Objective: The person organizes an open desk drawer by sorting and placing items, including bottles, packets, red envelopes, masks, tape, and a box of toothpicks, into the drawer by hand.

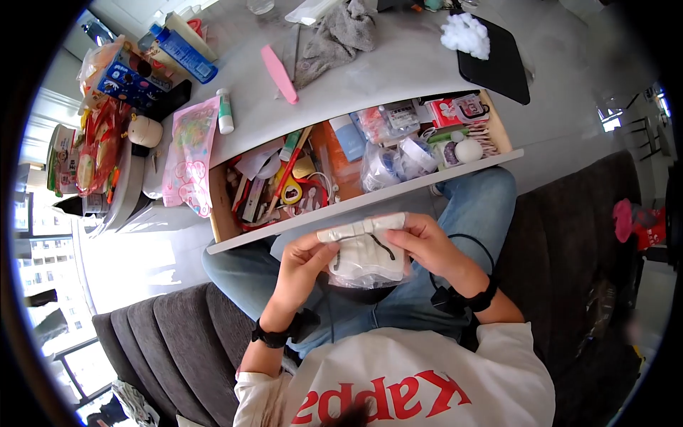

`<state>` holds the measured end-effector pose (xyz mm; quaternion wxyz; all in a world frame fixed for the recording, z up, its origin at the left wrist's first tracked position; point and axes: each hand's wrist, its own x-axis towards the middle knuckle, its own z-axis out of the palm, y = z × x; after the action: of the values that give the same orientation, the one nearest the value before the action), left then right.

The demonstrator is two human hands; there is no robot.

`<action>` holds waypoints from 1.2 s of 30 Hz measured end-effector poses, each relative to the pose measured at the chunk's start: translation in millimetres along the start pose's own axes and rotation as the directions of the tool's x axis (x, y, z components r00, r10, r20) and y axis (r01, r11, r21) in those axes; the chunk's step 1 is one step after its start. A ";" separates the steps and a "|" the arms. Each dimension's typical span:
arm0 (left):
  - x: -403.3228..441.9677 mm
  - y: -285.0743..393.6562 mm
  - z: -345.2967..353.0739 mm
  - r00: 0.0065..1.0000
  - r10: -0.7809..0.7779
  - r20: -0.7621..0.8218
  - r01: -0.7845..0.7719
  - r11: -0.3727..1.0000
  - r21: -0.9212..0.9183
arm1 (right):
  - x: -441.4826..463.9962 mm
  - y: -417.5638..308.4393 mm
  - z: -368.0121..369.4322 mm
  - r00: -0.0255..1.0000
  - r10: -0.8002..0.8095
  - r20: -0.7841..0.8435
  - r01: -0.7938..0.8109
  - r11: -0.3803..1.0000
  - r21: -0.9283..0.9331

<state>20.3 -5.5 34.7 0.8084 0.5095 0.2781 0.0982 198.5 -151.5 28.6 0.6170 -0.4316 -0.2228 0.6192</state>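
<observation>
Have the grip of both hands closed on a clear plastic packet [370,263] with white contents: pinched near one far corner by the left hand [302,263], near the other by the right hand [427,245]. Held over the lap [413,302], near the front of the open drawer [363,201]. Seems midway through handling: already lifted in both hands, not yet set down. Cannot tell whether sealed or open along the pinched edge; can see nothing spilling out. Just beyond, find the drawer crowded with loose things, including a white ball [468,151]; would judge work there unfinished, being open. Farther out, on the worktop [242,75], notice a blue bottle [186,57], a grey cloth [341,39] and white fluff [466,35] on a black board [501,75], all untouched by either hand.
</observation>
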 end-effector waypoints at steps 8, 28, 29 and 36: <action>29.4 0.0 13.1 0.977 -0.056 0.204 0.108 0.962 -0.252 | -10.2 -2.2 -27.6 0.990 -0.139 -0.022 0.139 0.944 0.298; 102.2 22.6 65.6 0.946 -0.175 0.272 0.066 0.928 0.366 | -15.3 -36.9 -72.7 0.963 -0.233 -0.135 0.190 0.942 -0.276; 106.5 22.0 67.1 0.941 -0.140 0.309 0.018 0.930 0.368 | -15.4 -37.2 -76.4 0.953 -0.280 -0.118 0.237 0.928 -0.288; 122.2 16.1 74.8 0.941 -0.140 0.308 0.029 0.940 0.339 | -10.2 -34.4 -96.1 0.939 -0.332 -0.087 0.294 0.910 -0.294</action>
<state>164.3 -1.6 30.5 0.7502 0.6339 0.1743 -0.0712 294.6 -181.1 8.3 0.6555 -0.5129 -0.3312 0.4445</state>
